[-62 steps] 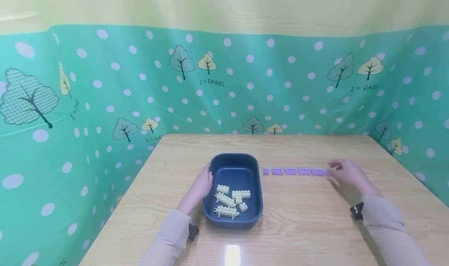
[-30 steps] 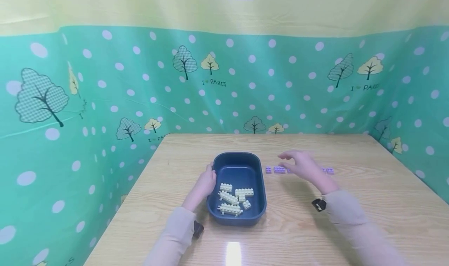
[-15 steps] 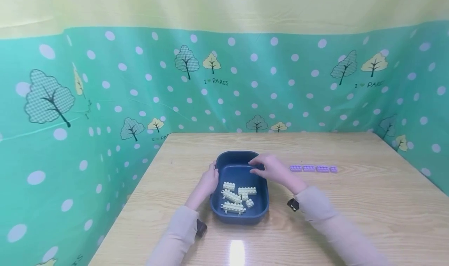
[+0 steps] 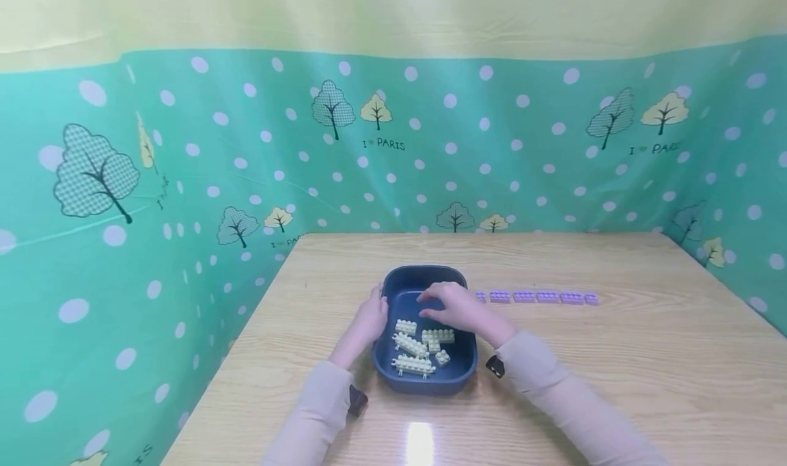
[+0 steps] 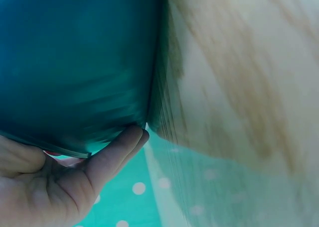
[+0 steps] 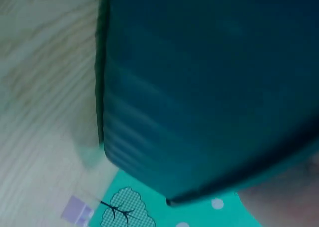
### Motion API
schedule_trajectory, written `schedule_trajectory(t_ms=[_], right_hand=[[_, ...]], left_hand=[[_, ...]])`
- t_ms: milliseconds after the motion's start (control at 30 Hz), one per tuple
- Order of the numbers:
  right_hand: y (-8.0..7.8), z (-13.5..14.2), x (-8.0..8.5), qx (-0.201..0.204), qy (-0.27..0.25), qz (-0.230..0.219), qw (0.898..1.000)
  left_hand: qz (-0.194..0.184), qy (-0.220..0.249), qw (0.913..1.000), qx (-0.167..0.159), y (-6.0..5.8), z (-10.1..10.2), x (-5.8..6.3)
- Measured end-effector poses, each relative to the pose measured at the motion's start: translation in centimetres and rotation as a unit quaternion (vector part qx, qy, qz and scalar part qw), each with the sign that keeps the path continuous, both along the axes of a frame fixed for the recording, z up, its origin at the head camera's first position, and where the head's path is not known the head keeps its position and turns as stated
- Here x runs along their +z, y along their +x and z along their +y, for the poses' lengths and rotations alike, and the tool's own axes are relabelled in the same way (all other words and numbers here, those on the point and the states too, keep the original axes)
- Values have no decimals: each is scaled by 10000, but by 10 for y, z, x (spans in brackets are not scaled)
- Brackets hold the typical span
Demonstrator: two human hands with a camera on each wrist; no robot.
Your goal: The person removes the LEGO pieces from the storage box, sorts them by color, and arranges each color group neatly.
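Observation:
A deep navy-blue plastic tub (image 4: pixel 424 385) stands on the table, with several cream toy building bricks (image 4: pixel 438 336) lying in its near half. My left hand (image 4: pixel 370 316) grips the tub's left rim, its fingers (image 5: pixel 117 155) along the outer wall in the left wrist view. Over the tub's far right part hovers my right hand (image 4: pixel 453 306), thumb and fingers bent and spread apart with nothing seen between them. To the right of the tub runs a row of purple bricks (image 4: pixel 524 296), its left end close to the right hand.
The wooden table (image 4: pixel 590 370) reaches back to a green dotted curtain (image 4: pixel 510 124) with printed trees. That curtain also hangs along the left and right sides. In the right wrist view, the tub's wall fills most of the picture, and a purple brick (image 6: pixel 76 210) shows at the lower edge.
My right hand has moved left from the right end of the purple row, passing above it, to over the tub. My left hand has stayed on the rim, and the bricks lie as before.

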State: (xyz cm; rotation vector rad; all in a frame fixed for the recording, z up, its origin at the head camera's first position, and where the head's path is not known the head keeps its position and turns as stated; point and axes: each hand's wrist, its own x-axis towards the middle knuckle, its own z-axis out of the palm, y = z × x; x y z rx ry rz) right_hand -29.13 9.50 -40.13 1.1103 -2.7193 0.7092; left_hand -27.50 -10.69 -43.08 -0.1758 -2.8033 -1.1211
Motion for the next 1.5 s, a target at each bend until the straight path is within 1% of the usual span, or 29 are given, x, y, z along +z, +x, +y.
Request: schedule_trajectory(t_ms=[200,333,500,667,867,967,1100,1167,1300,1500], right_hand=[[1,-6,-6,184,145,-113,9997],[1,-8,-13,248,236,-91,9994],[1,-8,-18,164,324,-72,9993],[0,-6,-19,134,375,-20,9992],[1,-2,-19,92,504,-54,9987],[1,-3,-20,207,547,108,9982],[1,-6,-21,466,653,435,9958],[2,-8,-21,529,696,529,9948],[3,-12,-20,432,727,579,9947],[4,-17,-21,83,738,573,9956]], left_hand=[[-30,46,10000,-46,-3,5,-4],[-10,73,9999,-83,-2,8,-5],[-3,90,9999,-114,-3,11,-6],[-10,52,9999,-104,-4,13,-7],[59,56,9999,-136,-6,15,-5],[95,68,9998,-160,-7,14,-4],[121,-10,9999,-111,-8,9,-3],[97,-46,9999,-63,-8,6,-3],[44,-40,10000,-29,-7,2,-3],[-52,-48,10000,28,-4,0,-2]])
